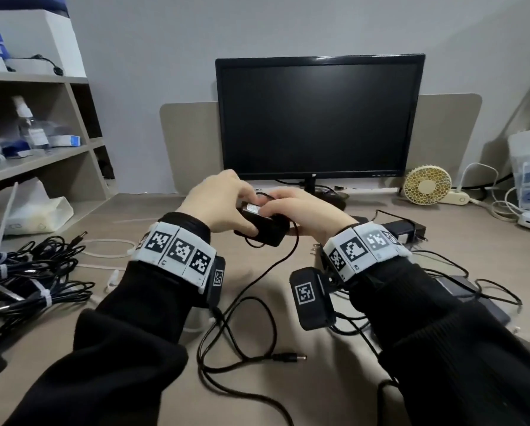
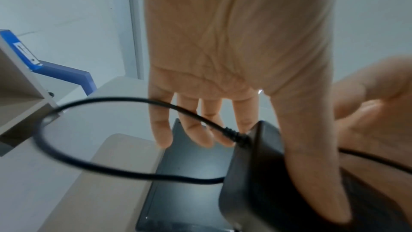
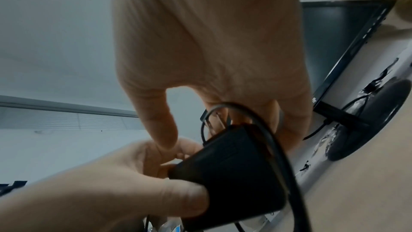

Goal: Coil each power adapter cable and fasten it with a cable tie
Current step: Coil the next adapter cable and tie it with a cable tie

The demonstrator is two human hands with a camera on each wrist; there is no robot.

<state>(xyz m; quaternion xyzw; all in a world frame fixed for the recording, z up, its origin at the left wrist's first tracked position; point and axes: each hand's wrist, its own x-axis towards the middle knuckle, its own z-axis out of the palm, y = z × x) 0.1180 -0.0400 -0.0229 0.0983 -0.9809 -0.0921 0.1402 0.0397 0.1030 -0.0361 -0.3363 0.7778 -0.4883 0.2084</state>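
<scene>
**Adapter held between both hands, cable trailing toward the person**

Item: black power adapter [image 1: 262, 226], being held above the desk [image 1: 334, 395] in front of the monitor [image 1: 319, 118]. Its long axis is running roughly left to right across the person, one end toward each hand.

Left hand [image 1: 219, 204]: gripping the adapter's left end, thumb underneath, fingers curled over the top. The left wrist view is showing the thumb lying along the body, beside where the cable leaves it.

Right hand [image 1: 300, 215]: closing on the right end, fingers wrapped around the body; the prongs are showing near its fingers in the right wrist view.

Cable [image 1: 257, 281]: looping once close by the adapter, then hanging down and lying loose on the desk between the forearms, ending at the barrel plug [image 1: 290, 358].

Judgement: both hands are equally near the adapter; the slack is lying toward the person, so coiling likely means drawing it up and away.

Elsewhere: tied cable bundles [image 1: 27, 287] lying at the left; loose cable ties [image 1: 110, 252] beside them.
</scene>
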